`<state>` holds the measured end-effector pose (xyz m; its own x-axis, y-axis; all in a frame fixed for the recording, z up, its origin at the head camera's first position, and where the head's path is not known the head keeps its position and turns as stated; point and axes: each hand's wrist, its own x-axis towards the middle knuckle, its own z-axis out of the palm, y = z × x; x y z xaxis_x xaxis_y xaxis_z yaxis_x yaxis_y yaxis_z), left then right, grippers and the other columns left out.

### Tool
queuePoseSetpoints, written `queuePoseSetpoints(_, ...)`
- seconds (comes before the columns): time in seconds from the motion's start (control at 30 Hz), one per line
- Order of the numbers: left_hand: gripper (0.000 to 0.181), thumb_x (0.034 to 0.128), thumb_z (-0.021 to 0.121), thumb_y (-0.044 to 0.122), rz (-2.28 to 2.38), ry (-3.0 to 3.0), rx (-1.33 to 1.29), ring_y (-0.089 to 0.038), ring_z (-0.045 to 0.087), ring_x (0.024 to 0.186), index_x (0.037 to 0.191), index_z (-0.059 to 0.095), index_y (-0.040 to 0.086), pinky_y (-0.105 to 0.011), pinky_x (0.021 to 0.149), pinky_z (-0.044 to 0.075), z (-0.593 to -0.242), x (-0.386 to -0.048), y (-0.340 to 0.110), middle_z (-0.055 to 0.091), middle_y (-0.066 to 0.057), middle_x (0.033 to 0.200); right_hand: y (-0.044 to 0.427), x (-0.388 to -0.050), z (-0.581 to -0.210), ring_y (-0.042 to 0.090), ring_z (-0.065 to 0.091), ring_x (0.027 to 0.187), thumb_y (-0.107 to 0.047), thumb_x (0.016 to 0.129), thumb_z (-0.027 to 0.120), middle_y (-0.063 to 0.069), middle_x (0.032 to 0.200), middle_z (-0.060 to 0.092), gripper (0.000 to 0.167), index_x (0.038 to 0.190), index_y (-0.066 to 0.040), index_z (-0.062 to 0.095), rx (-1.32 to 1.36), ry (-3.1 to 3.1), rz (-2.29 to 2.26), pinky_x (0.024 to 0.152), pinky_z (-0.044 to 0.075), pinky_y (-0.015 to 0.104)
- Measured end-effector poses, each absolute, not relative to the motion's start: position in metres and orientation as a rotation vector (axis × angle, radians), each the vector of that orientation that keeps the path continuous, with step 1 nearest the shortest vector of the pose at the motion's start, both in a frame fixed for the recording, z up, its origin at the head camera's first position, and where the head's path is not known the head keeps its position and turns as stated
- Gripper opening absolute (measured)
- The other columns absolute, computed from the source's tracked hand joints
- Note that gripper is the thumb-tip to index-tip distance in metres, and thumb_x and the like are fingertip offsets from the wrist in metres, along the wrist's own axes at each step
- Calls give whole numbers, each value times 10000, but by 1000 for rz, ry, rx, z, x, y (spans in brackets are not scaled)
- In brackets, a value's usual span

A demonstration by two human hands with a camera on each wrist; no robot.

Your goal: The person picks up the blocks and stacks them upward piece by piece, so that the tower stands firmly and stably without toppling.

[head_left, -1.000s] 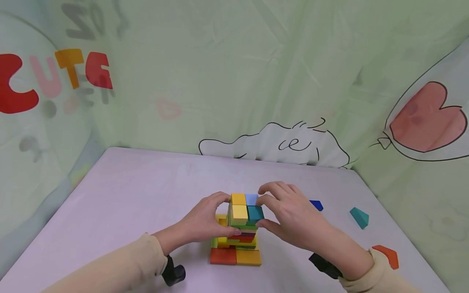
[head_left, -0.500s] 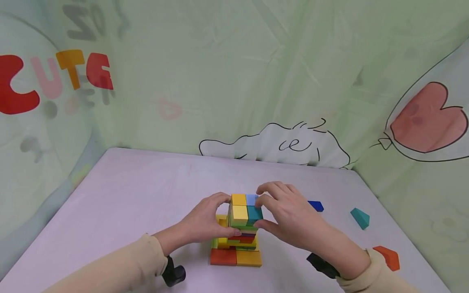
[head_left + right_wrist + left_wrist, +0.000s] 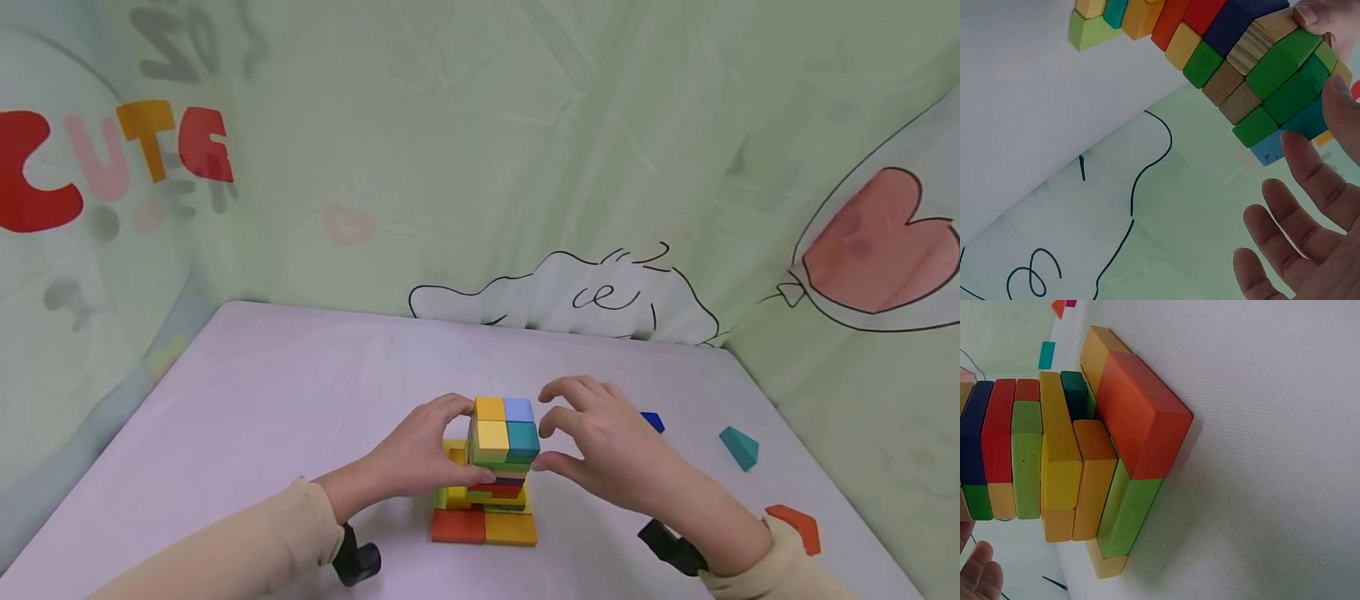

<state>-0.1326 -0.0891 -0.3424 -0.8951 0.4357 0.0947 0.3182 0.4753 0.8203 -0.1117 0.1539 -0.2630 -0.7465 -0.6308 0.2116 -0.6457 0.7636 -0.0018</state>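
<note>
A tower of colourful wooden blocks (image 3: 492, 439) stands on the table, wider at its foot, where a red-orange block (image 3: 457, 526) and a yellow-orange block (image 3: 511, 528) face me. Two yellow blocks, a light blue block (image 3: 518, 409) and a teal block (image 3: 522, 441) make up its top. My left hand (image 3: 411, 454) grips the upper part from the left, thumb across the front; its other fingertips are partly hidden. Just right of the top, my right hand (image 3: 603, 446) has its fingers spread and loosely bent, holding nothing. Whether its thumb touches the tower I cannot tell.
Loose on the right of the pale table (image 3: 322, 375) lie a blue block (image 3: 652, 422), a teal block (image 3: 740, 447) and an orange block (image 3: 797, 527). A printed curtain (image 3: 487, 167) rises behind and at both sides.
My right hand has drawn slightly to the right, its fingers coming away from the top blocks. The left hand and the tower stay as they were.
</note>
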Motion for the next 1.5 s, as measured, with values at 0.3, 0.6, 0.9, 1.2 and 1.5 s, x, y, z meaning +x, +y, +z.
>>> queuePoseSetpoints(0.3, 657, 803, 874, 327, 1381, 2595, 673, -333, 515, 1346, 1351, 581, 112, -611, 1116, 441, -342, -133, -88, 610, -47, 1369, 157, -113, -263, 290, 579, 1204, -481, 764, 872, 49, 1265, 640, 396, 994, -204, 707, 967, -2773, 145, 980, 524, 565)
queuePoseSetpoints(0.6, 656, 798, 877, 329, 1381, 2607, 693, -336, 524, 1330, 1335, 589, 86, -614, 1110, 446, -341, -132, -88, 616, -69, 1354, 161, -135, -264, 382, 532, 1312, -595, 788, 807, 141, 1478, 516, 872, 1464, -125, 519, 1010, -2990, 531, 997, 535, 610)
queuePoseSetpoints(0.9, 663, 799, 875, 339, 1373, 2609, 690, -332, 526, 1325, 1338, 585, 85, -609, 1105, 452, -341, -131, -89, 612, -66, 1357, 158, -140, -265, 371, 520, 1317, -547, 795, 824, 125, 1467, 525, 780, 1394, -112, 578, 1023, -3029, 590, 1020, 530, 591)
queuePoseSetpoints(1.2, 669, 804, 870, 342, 1373, 2606, 678, -328, 525, 1328, 1350, 580, 87, -599, 1113, 450, -341, -132, -90, 606, -60, 1368, 156, -141, -266, 377, 516, 1327, -542, 789, 828, 129, 1469, 522, 766, 1371, -101, 595, 1000, -3046, 574, 1030, 531, 572)
queuePoseSetpoints(1.5, 673, 801, 875, 335, 1385, 2597, 672, -330, 523, 1331, 1353, 580, 87, -604, 1115, 446, -341, -132, -89, 610, -60, 1360, 156, -140, -263, 376, 515, 1327, -557, 788, 820, 136, 1481, 512, 805, 1404, -102, 570, 992, -3061, 575, 1027, 528, 584)
